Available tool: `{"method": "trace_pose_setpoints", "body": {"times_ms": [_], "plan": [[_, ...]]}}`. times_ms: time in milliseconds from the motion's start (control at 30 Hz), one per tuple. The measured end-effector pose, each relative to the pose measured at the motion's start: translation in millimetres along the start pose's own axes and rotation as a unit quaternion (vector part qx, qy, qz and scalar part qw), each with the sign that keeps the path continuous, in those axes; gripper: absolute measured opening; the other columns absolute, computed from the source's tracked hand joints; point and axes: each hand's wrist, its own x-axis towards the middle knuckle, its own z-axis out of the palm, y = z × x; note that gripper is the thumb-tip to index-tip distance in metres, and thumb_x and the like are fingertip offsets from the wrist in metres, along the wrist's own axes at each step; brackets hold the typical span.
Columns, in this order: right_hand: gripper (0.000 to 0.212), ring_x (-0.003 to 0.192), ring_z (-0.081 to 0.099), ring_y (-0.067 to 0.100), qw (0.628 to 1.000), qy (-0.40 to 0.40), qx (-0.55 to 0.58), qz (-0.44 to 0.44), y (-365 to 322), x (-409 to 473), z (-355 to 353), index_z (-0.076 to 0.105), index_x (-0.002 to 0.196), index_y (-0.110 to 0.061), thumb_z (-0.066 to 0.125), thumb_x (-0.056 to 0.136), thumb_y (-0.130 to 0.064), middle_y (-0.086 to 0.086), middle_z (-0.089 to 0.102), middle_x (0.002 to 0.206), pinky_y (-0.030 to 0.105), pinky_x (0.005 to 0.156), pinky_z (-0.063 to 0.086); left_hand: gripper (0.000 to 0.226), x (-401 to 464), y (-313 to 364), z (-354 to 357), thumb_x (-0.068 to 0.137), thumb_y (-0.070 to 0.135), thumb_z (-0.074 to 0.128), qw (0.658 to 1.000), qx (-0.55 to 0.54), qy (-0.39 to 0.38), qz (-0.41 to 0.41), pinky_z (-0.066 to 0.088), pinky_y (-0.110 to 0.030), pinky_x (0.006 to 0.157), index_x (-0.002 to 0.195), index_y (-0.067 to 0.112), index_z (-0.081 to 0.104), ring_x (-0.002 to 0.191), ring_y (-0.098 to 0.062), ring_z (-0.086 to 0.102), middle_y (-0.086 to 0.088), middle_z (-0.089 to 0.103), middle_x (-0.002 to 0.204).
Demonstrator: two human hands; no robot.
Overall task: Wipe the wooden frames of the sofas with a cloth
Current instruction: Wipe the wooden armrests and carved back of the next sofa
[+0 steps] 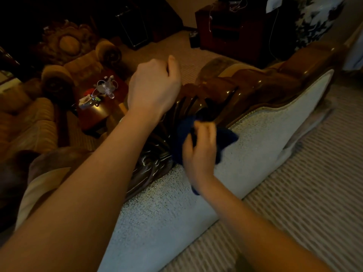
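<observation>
The carved, glossy wooden frame [245, 85] of a sofa runs along the top of its pale upholstered back [255, 134]. My right hand [198, 152] grips a dark blue cloth [225, 138] and presses it against the carved wood where it meets the fabric. My left hand [155, 85] hovers above the frame with its fingers curled into a loose fist, thumb up, holding nothing that I can see. The wood under my left forearm is hidden.
A small red-brown side table [98, 112] with cables and small items stands beyond the sofa. An ornate armchair [68, 55] and another sofa [25, 124] are at left. A dark cabinet [231, 32] and a large patterned vase [318, 20] stand at the back. Striped carpet [314, 193] covers the floor.
</observation>
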Motion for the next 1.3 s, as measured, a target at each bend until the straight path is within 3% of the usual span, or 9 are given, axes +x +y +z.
{"method": "trace_pose_setpoints", "body": {"times_ms": [100, 200, 433, 600, 667, 867, 1100, 1200, 1300], "plan": [[0.016, 0.071, 0.04, 0.001, 0.993, 0.109, 0.03, 0.045, -13, 55, -8, 0.057, 0.095, 0.002, 0.049, 0.088, -0.01, 0.01, 0.048, 0.095, 0.004, 0.068, 0.034, 0.051, -1, 0, 0, 0.101, 0.031, 0.03, 1.0, 0.007, 0.006, 0.001, 0.03, -0.026, 0.048, 0.054, 0.019, 0.045, 0.043, -0.011, 0.04, 0.001, 0.044, 0.051], [0.011, 0.072, 0.043, 0.0, 0.99, 0.129, 0.024, 0.056, -15, 71, -9, 0.056, 0.095, -0.002, 0.052, 0.09, -0.011, 0.002, 0.046, 0.095, 0.003, 0.069, 0.035, 0.051, 0, 0, 2, 0.101, 0.032, 0.029, 1.0, 0.01, 0.011, 0.004, 0.035, -0.03, 0.051, 0.055, 0.019, 0.046, 0.044, -0.012, 0.04, 0.001, 0.045, 0.052], [0.025, 0.075, 0.041, 0.004, 0.998, -0.064, -0.018, -0.019, -5, -36, 9, 0.051, 0.103, -0.005, 0.037, 0.091, -0.02, 0.013, 0.05, 0.098, 0.014, 0.062, 0.034, 0.049, -1, 1, -1, 0.102, 0.031, 0.029, 0.999, -0.04, 0.0, -0.009, 0.033, -0.027, 0.05, 0.057, 0.019, 0.046, 0.043, -0.011, 0.037, 0.001, 0.044, 0.053], [0.027, 0.08, 0.047, 0.011, 0.995, 0.097, 0.029, -0.009, -40, 41, 4, 0.057, 0.098, 0.003, 0.042, 0.086, -0.015, 0.017, 0.053, 0.096, 0.01, 0.066, 0.033, 0.051, -1, 2, -3, 0.102, 0.031, 0.029, 1.0, -0.023, 0.008, -0.014, 0.031, -0.024, 0.05, 0.056, 0.02, 0.045, 0.044, -0.01, 0.04, 0.003, 0.045, 0.054], [0.023, 0.079, 0.046, 0.011, 0.993, 0.11, 0.041, -0.029, -43, 50, 9, 0.058, 0.094, 0.003, 0.046, 0.085, -0.014, 0.016, 0.052, 0.093, 0.008, 0.067, 0.033, 0.05, 0, 2, -2, 0.102, 0.031, 0.029, 1.0, -0.026, 0.005, -0.016, 0.033, -0.026, 0.051, 0.056, 0.02, 0.045, 0.044, -0.01, 0.041, 0.002, 0.047, 0.055], [0.006, 0.069, 0.037, 0.008, 0.996, -0.069, 0.002, -0.051, 13, -44, 10, 0.038, 0.089, -0.017, 0.043, 0.087, -0.014, 0.01, 0.047, 0.083, 0.021, 0.056, 0.033, 0.051, 1, 1, -4, 0.103, 0.027, 0.029, 0.996, -0.079, 0.009, -0.027, 0.029, -0.013, 0.042, 0.054, 0.021, 0.04, 0.034, -0.003, 0.037, 0.005, 0.038, 0.05], [0.008, 0.075, 0.045, 0.015, 0.986, 0.078, 0.056, -0.135, -45, 34, 14, 0.055, 0.086, 0.001, 0.049, 0.081, 0.0, 0.019, 0.054, 0.082, 0.015, 0.064, 0.03, 0.05, 6, -2, -6, 0.102, 0.027, 0.029, 0.988, -0.128, 0.025, -0.083, 0.032, -0.014, 0.049, 0.058, 0.017, 0.05, 0.043, -0.002, 0.039, 0.004, 0.046, 0.056], [0.01, 0.077, 0.046, 0.014, 0.984, 0.039, 0.046, -0.17, -26, 15, 15, 0.046, 0.091, -0.01, 0.049, 0.085, -0.003, 0.018, 0.054, 0.085, 0.011, 0.067, 0.034, 0.051, 11, -8, -8, 0.102, 0.025, 0.027, 0.982, -0.159, 0.01, -0.097, 0.034, -0.006, 0.055, 0.082, -0.002, 0.066, 0.062, -0.007, 0.047, -0.009, 0.057, 0.074], [0.011, 0.075, 0.045, 0.012, 0.987, -0.053, -0.01, -0.151, 13, -32, 9, 0.041, 0.09, -0.013, 0.048, 0.085, -0.006, 0.008, 0.048, 0.089, 0.02, 0.057, 0.037, 0.052, 11, -12, -4, 0.103, 0.027, 0.026, 0.982, -0.166, -0.002, -0.086, 0.034, -0.003, 0.057, 0.087, -0.005, 0.065, 0.071, -0.016, 0.051, -0.013, 0.058, 0.078]]}}
